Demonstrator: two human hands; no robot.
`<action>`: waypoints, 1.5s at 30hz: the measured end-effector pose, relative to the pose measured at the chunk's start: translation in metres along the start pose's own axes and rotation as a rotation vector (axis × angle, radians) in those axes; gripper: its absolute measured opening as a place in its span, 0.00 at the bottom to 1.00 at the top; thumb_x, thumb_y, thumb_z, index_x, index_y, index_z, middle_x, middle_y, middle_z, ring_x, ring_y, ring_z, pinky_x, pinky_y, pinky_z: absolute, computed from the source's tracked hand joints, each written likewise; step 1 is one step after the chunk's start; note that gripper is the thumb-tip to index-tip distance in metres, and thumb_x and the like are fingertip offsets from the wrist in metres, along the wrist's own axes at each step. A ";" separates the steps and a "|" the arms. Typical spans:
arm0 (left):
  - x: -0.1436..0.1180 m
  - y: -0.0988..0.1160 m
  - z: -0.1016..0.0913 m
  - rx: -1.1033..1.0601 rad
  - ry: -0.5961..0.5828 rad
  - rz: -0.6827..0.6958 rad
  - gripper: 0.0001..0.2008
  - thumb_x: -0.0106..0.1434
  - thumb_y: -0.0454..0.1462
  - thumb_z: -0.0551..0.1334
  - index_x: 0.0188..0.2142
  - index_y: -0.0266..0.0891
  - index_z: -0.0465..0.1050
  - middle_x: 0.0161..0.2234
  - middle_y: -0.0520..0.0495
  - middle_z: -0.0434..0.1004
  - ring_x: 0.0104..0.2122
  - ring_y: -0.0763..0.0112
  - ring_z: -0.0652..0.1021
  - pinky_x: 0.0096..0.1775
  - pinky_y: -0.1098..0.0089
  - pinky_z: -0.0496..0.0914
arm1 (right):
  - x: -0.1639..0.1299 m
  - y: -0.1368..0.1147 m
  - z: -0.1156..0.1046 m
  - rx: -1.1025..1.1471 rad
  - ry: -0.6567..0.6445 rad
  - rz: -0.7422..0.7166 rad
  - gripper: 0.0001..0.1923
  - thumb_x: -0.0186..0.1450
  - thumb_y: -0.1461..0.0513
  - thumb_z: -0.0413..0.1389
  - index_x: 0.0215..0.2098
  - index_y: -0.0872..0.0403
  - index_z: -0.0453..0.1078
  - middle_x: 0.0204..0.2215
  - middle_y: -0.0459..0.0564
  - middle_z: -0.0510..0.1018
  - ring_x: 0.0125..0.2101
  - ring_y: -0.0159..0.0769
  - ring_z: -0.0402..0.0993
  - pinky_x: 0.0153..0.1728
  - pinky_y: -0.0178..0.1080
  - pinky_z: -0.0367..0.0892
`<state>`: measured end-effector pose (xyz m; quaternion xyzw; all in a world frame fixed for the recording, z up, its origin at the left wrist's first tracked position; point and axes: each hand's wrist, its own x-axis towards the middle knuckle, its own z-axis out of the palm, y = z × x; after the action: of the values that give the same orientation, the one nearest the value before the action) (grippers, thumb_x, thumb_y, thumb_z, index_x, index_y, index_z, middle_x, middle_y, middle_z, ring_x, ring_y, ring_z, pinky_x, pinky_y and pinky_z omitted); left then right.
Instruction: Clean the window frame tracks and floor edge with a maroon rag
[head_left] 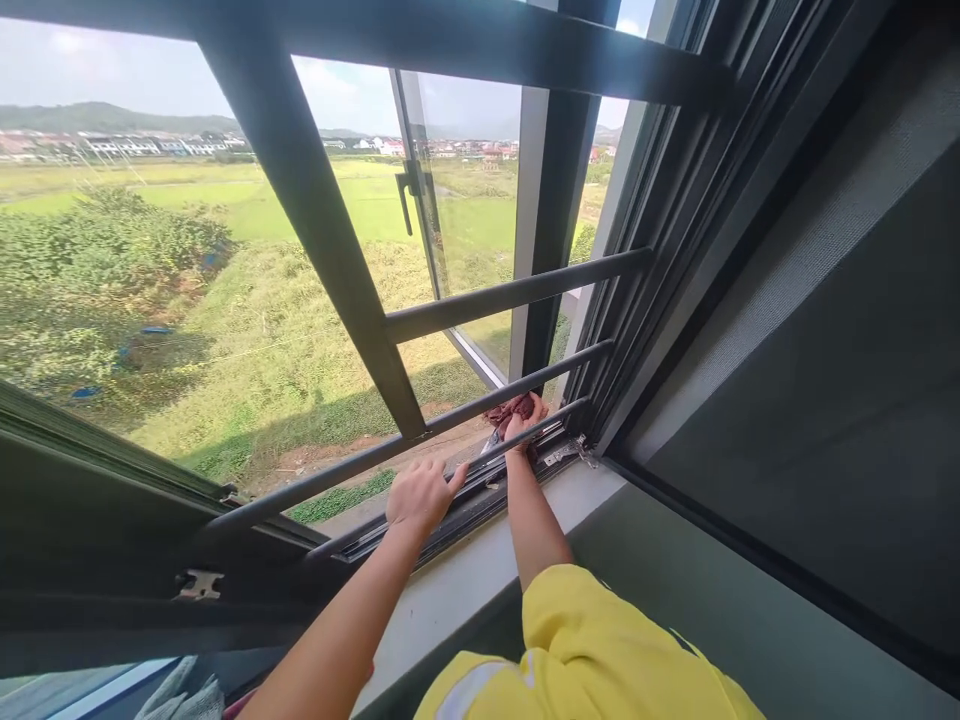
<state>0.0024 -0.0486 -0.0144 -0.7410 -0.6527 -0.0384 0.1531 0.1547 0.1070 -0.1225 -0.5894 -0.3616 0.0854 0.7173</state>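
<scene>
Now R hand (523,425) w/ rag (510,408), window track (480,490)

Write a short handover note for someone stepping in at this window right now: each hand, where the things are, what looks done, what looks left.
Left hand: empty, fingers resting flat on the dark metal bottom window track.
Right hand: reached out between the dark horizontal guard bars, clutching a crumpled reddish-brown cloth at the track's far end, near the silver metal hinge.
Outward-opening glass sash: open.
Done: cannot tell how much of the track has been wiped.
Left: probably the track stretch toward the left hand; check it for dirt.
</scene>
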 end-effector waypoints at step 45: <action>-0.003 0.003 0.003 0.033 -0.007 -0.013 0.31 0.66 0.54 0.40 0.32 0.36 0.74 0.33 0.38 0.77 0.39 0.54 0.74 0.35 0.63 0.61 | 0.016 0.033 -0.044 -0.522 -0.461 0.085 0.12 0.59 0.66 0.51 0.39 0.58 0.73 0.37 0.56 0.76 0.42 0.43 0.69 0.47 0.43 0.61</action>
<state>0.0046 -0.0511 -0.0191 -0.7341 -0.6587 -0.0259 0.1628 0.2037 0.0905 -0.1474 -0.7326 -0.4989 0.1508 0.4378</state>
